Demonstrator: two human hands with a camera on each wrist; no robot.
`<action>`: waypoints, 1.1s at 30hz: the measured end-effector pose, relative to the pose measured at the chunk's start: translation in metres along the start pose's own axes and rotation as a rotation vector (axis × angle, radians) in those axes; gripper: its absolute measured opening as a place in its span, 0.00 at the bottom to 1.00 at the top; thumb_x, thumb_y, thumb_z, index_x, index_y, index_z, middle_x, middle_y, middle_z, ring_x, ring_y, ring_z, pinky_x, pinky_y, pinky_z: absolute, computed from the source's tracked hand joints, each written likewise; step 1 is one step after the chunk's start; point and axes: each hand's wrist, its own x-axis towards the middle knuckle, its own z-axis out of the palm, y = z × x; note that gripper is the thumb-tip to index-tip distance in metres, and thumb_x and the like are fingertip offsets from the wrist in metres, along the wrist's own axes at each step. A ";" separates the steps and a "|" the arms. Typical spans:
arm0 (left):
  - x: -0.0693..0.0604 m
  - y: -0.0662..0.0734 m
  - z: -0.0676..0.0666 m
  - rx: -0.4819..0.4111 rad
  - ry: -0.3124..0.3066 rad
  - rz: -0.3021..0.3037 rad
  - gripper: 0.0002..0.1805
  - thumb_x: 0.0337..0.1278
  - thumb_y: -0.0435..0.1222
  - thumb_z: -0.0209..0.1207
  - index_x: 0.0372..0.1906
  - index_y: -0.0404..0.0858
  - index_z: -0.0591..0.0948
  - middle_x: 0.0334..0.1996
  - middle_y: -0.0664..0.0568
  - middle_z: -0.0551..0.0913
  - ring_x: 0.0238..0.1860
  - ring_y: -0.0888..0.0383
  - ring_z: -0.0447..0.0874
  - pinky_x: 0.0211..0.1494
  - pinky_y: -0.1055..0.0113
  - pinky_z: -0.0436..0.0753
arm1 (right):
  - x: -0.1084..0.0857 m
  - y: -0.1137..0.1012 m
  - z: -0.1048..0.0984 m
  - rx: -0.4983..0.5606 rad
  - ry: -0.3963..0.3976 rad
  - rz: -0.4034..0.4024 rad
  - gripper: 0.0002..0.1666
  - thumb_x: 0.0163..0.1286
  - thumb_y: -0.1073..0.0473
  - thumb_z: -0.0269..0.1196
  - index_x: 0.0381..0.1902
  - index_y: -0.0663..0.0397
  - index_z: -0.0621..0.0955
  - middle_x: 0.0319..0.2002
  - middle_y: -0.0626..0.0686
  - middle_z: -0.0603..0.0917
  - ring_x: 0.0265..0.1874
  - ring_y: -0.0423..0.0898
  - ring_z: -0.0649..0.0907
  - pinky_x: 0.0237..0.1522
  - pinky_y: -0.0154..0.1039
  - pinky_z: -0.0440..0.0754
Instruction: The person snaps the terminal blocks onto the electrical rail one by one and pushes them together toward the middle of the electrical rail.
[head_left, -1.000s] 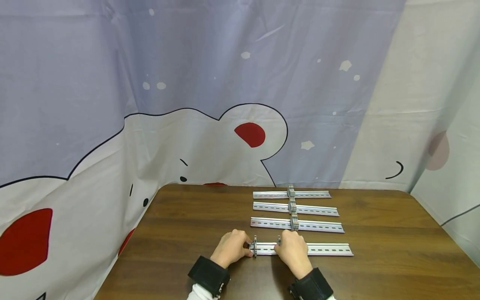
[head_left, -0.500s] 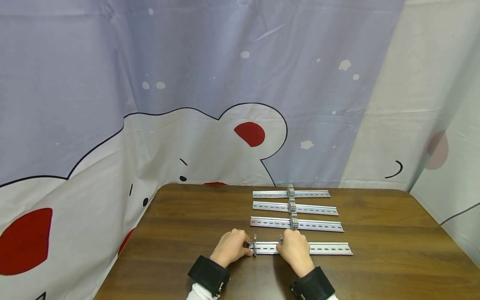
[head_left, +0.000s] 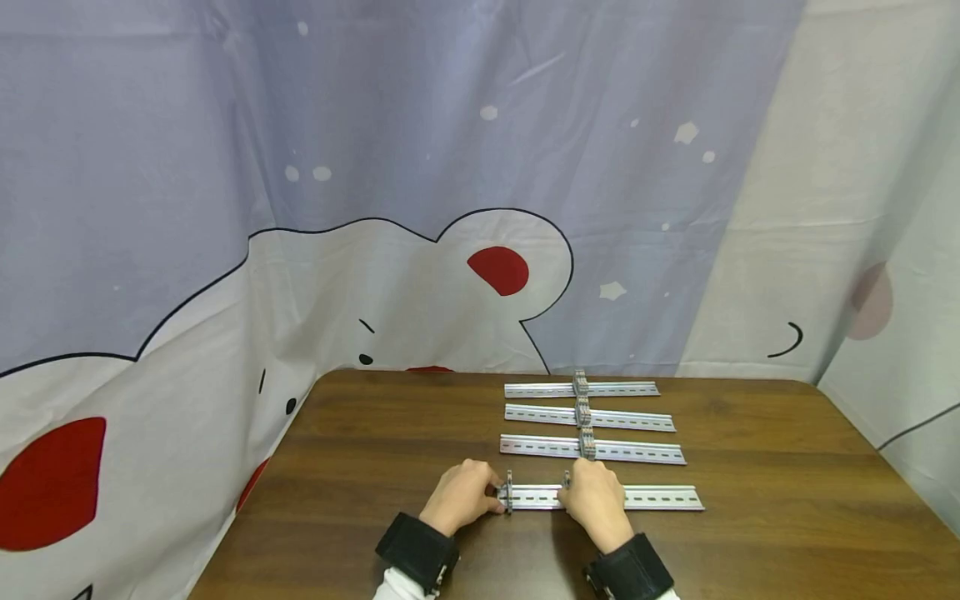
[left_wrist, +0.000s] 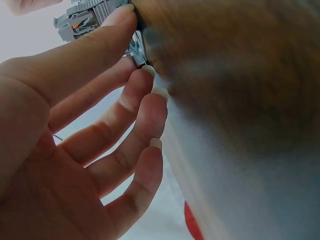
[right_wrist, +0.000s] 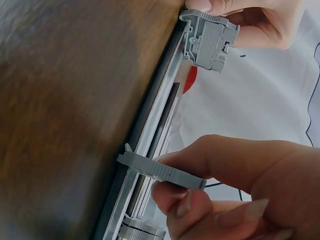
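Note:
In the head view, a slotted metal DIN rail (head_left: pixel 663 498) lies across the table nearest the person. The left hand (head_left: pixel 462 496) grips its left end between thumb and fingers. Close by that hand, a grey terminal block (right_wrist: pixel 207 40) stands upright on the rail. Farther along, the right hand (head_left: pixel 596 502) pinches a second thin grey terminal block (right_wrist: pixel 162 170) between thumb and fingers. This block sits across the rail, as the right wrist view shows. From the left wrist, the rail's end (left_wrist: pixel 138 50) appears between thumb and fingertips.
Behind lie three more DIN rails, roughly parallel: a near one (head_left: pixel 645 452), a middle one (head_left: pixel 637 419) and a far one (head_left: pixel 630 388). Each carries a cluster of terminal blocks near its middle. The brown table (head_left: pixel 360 433) meets a printed curtain (head_left: pixel 405 292) at the back.
The right hand has slid a short way to the right along the rail with its terminal block, widening the gap between the two blocks. The left hand has stayed at the rail's end.

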 end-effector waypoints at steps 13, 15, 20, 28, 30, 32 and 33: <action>-0.002 0.001 -0.001 -0.017 -0.013 -0.024 0.15 0.41 0.43 0.74 0.40 0.46 0.89 0.19 0.64 0.78 0.20 0.68 0.65 0.24 0.72 0.66 | 0.000 0.004 -0.003 0.001 -0.036 0.034 0.18 0.47 0.61 0.69 0.10 0.50 0.71 0.17 0.52 0.76 0.18 0.51 0.76 0.17 0.47 0.72; -0.002 0.001 -0.001 -0.021 -0.013 -0.025 0.15 0.41 0.43 0.74 0.40 0.46 0.89 0.19 0.64 0.78 0.20 0.68 0.66 0.24 0.72 0.66 | 0.001 0.005 -0.004 -0.003 -0.040 0.038 0.17 0.47 0.61 0.69 0.10 0.51 0.71 0.18 0.53 0.76 0.18 0.51 0.77 0.17 0.47 0.72; -0.002 0.000 -0.001 -0.026 -0.011 -0.023 0.15 0.41 0.43 0.74 0.39 0.45 0.90 0.19 0.64 0.78 0.20 0.68 0.66 0.24 0.72 0.66 | 0.002 0.005 -0.006 -0.005 -0.061 0.046 0.17 0.47 0.61 0.68 0.10 0.50 0.70 0.18 0.52 0.76 0.19 0.50 0.76 0.18 0.47 0.72; -0.002 0.000 -0.001 -0.022 -0.007 -0.018 0.15 0.41 0.43 0.74 0.40 0.46 0.90 0.18 0.65 0.77 0.20 0.68 0.65 0.24 0.72 0.65 | 0.003 0.006 -0.005 -0.017 -0.059 0.051 0.17 0.48 0.62 0.68 0.10 0.50 0.71 0.17 0.51 0.76 0.19 0.50 0.76 0.18 0.47 0.72; -0.002 0.001 -0.002 -0.025 -0.008 -0.018 0.15 0.41 0.43 0.74 0.40 0.46 0.90 0.18 0.65 0.77 0.20 0.68 0.65 0.24 0.72 0.66 | 0.003 0.007 -0.005 -0.021 -0.050 0.050 0.16 0.47 0.61 0.68 0.11 0.50 0.71 0.17 0.52 0.76 0.19 0.51 0.77 0.18 0.47 0.72; -0.002 0.001 -0.002 -0.028 -0.008 -0.019 0.15 0.41 0.42 0.74 0.40 0.46 0.89 0.18 0.65 0.77 0.20 0.68 0.66 0.24 0.72 0.66 | 0.003 0.008 -0.005 -0.024 -0.046 0.051 0.16 0.47 0.61 0.68 0.12 0.50 0.71 0.18 0.52 0.76 0.19 0.52 0.78 0.18 0.48 0.73; -0.002 0.001 -0.002 -0.030 -0.009 -0.020 0.15 0.41 0.42 0.74 0.40 0.46 0.89 0.18 0.65 0.77 0.20 0.68 0.66 0.24 0.72 0.65 | 0.003 0.008 -0.006 -0.024 -0.047 0.050 0.16 0.47 0.61 0.68 0.12 0.50 0.70 0.18 0.52 0.76 0.19 0.52 0.78 0.18 0.48 0.73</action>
